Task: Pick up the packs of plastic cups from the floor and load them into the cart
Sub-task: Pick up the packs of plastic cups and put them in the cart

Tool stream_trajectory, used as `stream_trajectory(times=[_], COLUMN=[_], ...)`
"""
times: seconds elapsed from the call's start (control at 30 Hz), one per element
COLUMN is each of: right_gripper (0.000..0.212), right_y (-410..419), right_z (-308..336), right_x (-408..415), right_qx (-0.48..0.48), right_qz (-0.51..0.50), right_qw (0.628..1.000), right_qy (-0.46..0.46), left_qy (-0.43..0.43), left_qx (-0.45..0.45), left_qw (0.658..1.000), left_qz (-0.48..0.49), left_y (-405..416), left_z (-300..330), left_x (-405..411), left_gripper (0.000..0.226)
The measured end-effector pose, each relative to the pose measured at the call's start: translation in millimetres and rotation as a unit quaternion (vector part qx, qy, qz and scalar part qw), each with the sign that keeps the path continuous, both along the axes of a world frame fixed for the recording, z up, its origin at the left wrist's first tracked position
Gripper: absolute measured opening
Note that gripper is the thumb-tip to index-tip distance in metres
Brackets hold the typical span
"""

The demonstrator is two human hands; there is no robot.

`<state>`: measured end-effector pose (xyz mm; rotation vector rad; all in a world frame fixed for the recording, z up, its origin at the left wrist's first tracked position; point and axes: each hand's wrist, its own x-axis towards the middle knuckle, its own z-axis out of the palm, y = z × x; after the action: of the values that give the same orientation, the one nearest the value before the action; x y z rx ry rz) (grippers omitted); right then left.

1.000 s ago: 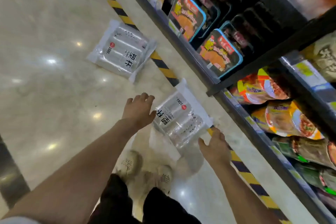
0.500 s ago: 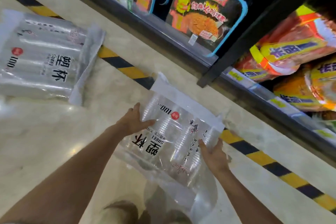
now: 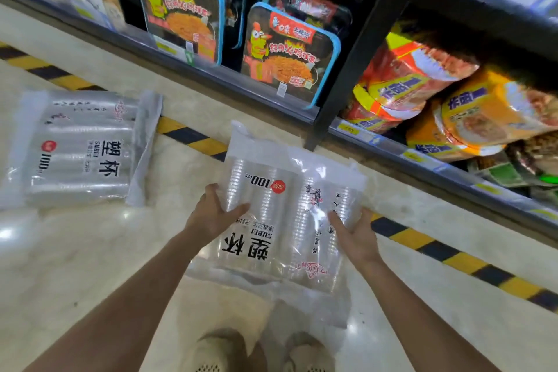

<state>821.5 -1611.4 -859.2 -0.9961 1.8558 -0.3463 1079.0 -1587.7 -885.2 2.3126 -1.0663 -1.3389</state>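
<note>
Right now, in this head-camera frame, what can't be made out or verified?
- The cart: not in the head view, so its position is unknown.
- Second pack on the floor: its left end is cut off by the frame edge.
- Fingers of the left hand and right hand: mostly hidden behind the held pack.
- Small print on both packs: too small and blurred to read.

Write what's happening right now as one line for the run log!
left hand: holding held pack | right hand: holding held pack | second pack: on floor, left | cart: not in view
</note>
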Motion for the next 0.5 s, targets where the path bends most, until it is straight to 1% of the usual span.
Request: stream_trajectory(times=[0.1, 0.2, 0.3, 0.33, 0.37, 0.43, 0.5], right_gripper=[0.086, 0.079, 0.075, 0.075, 0.075, 0.074, 0.071], right_y=[20, 43, 72, 83, 96, 124, 155], right_z=[77, 170, 270, 305, 342, 414, 486], right_x=[-19, -47, -82, -95, -108, -137, -166], right_qx=[-0.020, -0.051, -0.089, -0.103, -0.116, -0.144, -0.170], right_qz=[-0.024, -0.070, -0.121, -0.138, -0.157, -0.196, -0.224], right_qw=[0.999, 0.996, 0.989, 0.985, 0.981, 0.970, 0.958], right_qy=[-0.019, -0.011, 0.001, 0.005, 0.011, 0.032, 0.057], left_qy=[-0.005, -0.001, 0.012, 0.015, 0.016, 0.023, 0.004], left_qx=[-0.034, -0.066, -0.096, -0.113, -0.127, -0.149, -0.161], left_qw=[0.999, 0.995, 0.987, 0.982, 0.978, 0.965, 0.949], left_qz=[-0.024, -0.079, -0.131, -0.148, -0.167, -0.217, -0.270], left_y=[5, 11, 18, 20, 24, 33, 44], left_z=[76, 171, 269, 300, 335, 402, 464], left_x=[-19, -46, -79, -93, -108, -145, -181], left_gripper=[0.090, 0.093, 0.105, 0.106, 0.103, 0.089, 0.084])
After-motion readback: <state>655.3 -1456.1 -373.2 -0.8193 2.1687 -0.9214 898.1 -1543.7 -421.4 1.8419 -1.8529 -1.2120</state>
